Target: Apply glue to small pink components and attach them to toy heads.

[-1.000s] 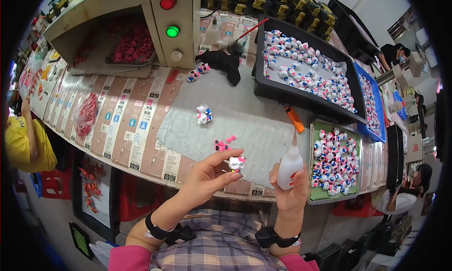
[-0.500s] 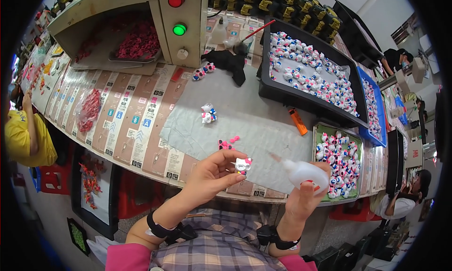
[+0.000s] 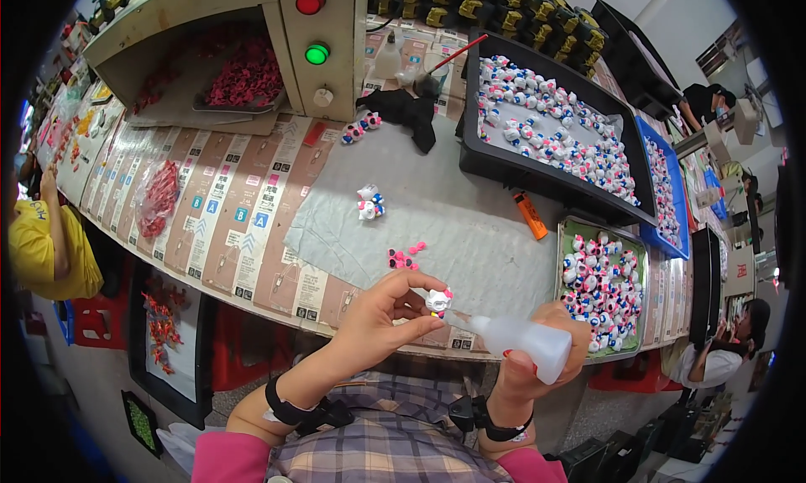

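Observation:
Between the thumb and fingers of my left hand (image 3: 382,319) is a small white cat figurine (image 3: 438,301) with pink and yellow bits. My right hand (image 3: 514,382) grips a translucent white squeeze bottle (image 3: 537,349) laid almost level. Its thin nozzle points left, its tip close beside the figurine; whether they touch I cannot tell. Just beyond my left hand, several small pink and dark pieces (image 3: 405,257) lie on a grey cloth (image 3: 437,206). Farther off on the cloth stand a few white figurines (image 3: 369,202).
A black tray (image 3: 554,176) of figurines stands at the back right, a green-lined tray (image 3: 603,294) of them nearer. An orange tube-like object (image 3: 530,216) lies between. At back left is a machine (image 3: 323,71) with red and green buttons. A person in yellow (image 3: 46,248) sits far left.
My right hand has tipped the squeeze bottle flatter and brought its nozzle left and down to the figurine. My left hand has turned the figurine slightly.

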{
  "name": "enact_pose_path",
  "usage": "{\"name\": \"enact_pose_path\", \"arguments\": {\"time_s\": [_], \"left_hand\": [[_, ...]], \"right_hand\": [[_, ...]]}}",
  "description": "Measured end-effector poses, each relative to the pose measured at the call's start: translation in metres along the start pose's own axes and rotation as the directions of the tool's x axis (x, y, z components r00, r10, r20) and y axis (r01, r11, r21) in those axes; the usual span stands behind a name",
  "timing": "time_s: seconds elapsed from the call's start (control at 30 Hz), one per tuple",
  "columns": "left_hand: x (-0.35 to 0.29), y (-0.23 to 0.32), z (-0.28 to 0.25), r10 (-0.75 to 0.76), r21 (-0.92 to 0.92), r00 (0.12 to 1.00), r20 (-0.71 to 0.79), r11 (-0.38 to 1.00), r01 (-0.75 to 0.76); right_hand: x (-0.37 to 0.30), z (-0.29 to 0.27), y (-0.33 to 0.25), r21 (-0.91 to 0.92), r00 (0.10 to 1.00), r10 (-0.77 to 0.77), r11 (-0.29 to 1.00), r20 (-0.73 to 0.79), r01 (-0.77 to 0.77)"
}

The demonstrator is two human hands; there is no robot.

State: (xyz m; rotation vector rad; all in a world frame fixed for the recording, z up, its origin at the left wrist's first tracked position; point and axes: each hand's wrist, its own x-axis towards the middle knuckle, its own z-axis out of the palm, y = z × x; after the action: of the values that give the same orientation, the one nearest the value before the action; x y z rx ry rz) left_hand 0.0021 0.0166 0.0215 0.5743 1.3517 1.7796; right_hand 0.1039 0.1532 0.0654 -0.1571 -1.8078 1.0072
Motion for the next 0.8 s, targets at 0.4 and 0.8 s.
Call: {"name": "enact_pose_path", "arguments": {"time_s": [0.4,0.8], "left_hand": [[-0.0001,0.0011,0.0011,-0.019,-0.008,1.000,0.009,1.000,0.019],[0.0001,0.0006,-0.0004,-0.057,-0.142,0.998,0.017,0.988,0.059]], "right_hand": [[0.0015,0.0055,-0.0021,-0.023,0.998,0.057,0.998,0.001,-0.057],[-0.0031,-0.0034,0.0042,-0.042,0.998,0.031,0.999,-0.046,-0.033]]}}
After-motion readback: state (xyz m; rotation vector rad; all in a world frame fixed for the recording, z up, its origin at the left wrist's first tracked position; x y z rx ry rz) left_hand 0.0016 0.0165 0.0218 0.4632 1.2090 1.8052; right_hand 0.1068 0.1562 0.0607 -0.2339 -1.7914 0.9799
